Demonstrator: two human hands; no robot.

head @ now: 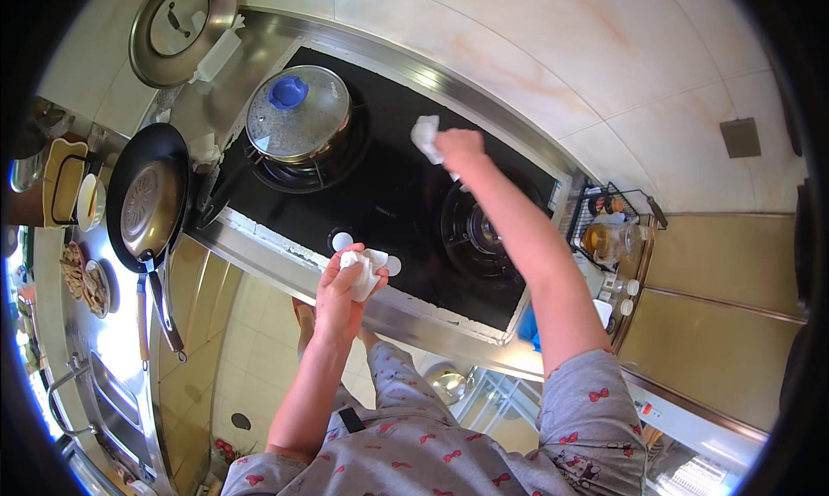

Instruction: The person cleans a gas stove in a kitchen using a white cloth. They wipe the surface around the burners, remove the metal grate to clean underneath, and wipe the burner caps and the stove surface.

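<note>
A crumpled white tissue [363, 277] is in my left hand [343, 292], at the front edge of the black glass gas hob [388, 191], by its two white knobs [342, 241]. My right hand [461, 149] grips another white tissue [425, 135] over the back of the hob, behind the right burner [479, 227]. Whether this tissue touches the glass cannot be told. On the left burner sits a pot with a glass lid [299, 117] and a blue lid knob [288, 92].
Left of the hob lies a frying pan [152, 198]; a large metal lid [184, 30] leans on the wall behind it. Plates of food [96, 289] stand on the left counter, near a sink [116, 405]. A wire basket with bottles [605, 227] stands at the right.
</note>
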